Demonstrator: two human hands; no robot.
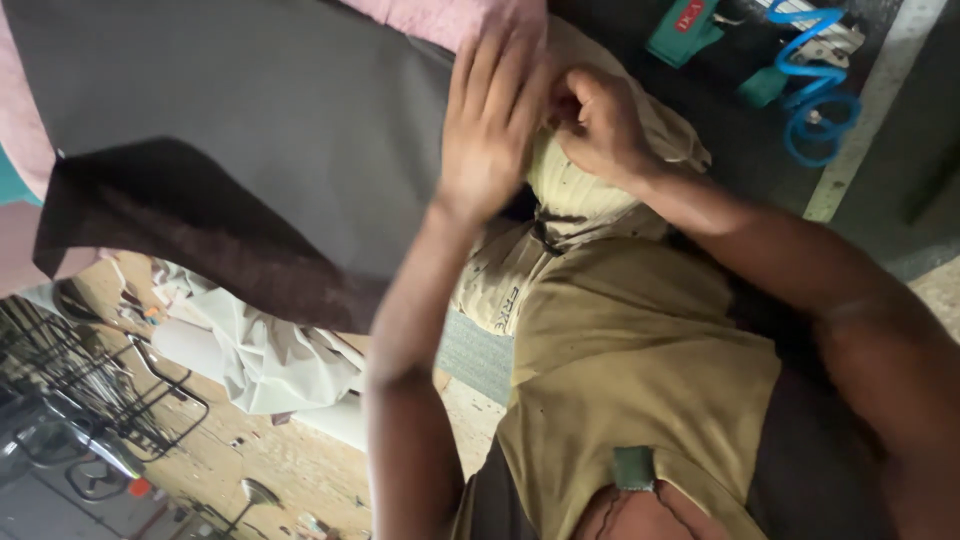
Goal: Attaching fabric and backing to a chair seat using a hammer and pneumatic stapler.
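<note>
The cream ribbed cloth (575, 190) sits bunched up against the edge of the big grey sheet (250, 110), just to the right of it, and both hands are on it. The left hand (492, 120) lies flat and spread, fingers together, pressing down where the cream cloth meets the grey sheet; it grips nothing, only holds the layers down. The right hand (600, 125), right of the grey sheet and touching the left one, is curled with fingertips pinched on a fold of the cream cloth (what exactly sits between the fingertips I cannot make out, the knuckles hide it). Judging from this, the work is lining up or tucking that fold against the sheet's edge. To do it well, I would say, the flat palm should keep steady weight so the grey sheet does not creep, while the pinching fingers draw the fold taut and even, without twisting the ribs. Below the grey sheet its darker brown underside (200, 240) is folded over, and loose white fabric (270, 360) hangs beneath that, so a tug too hard could drag the whole pile. Far to the right of the grey sheet lie a coiled blue hose (815, 90) and a teal tool (685, 30), well apart from the hands and out of the way.
</note>
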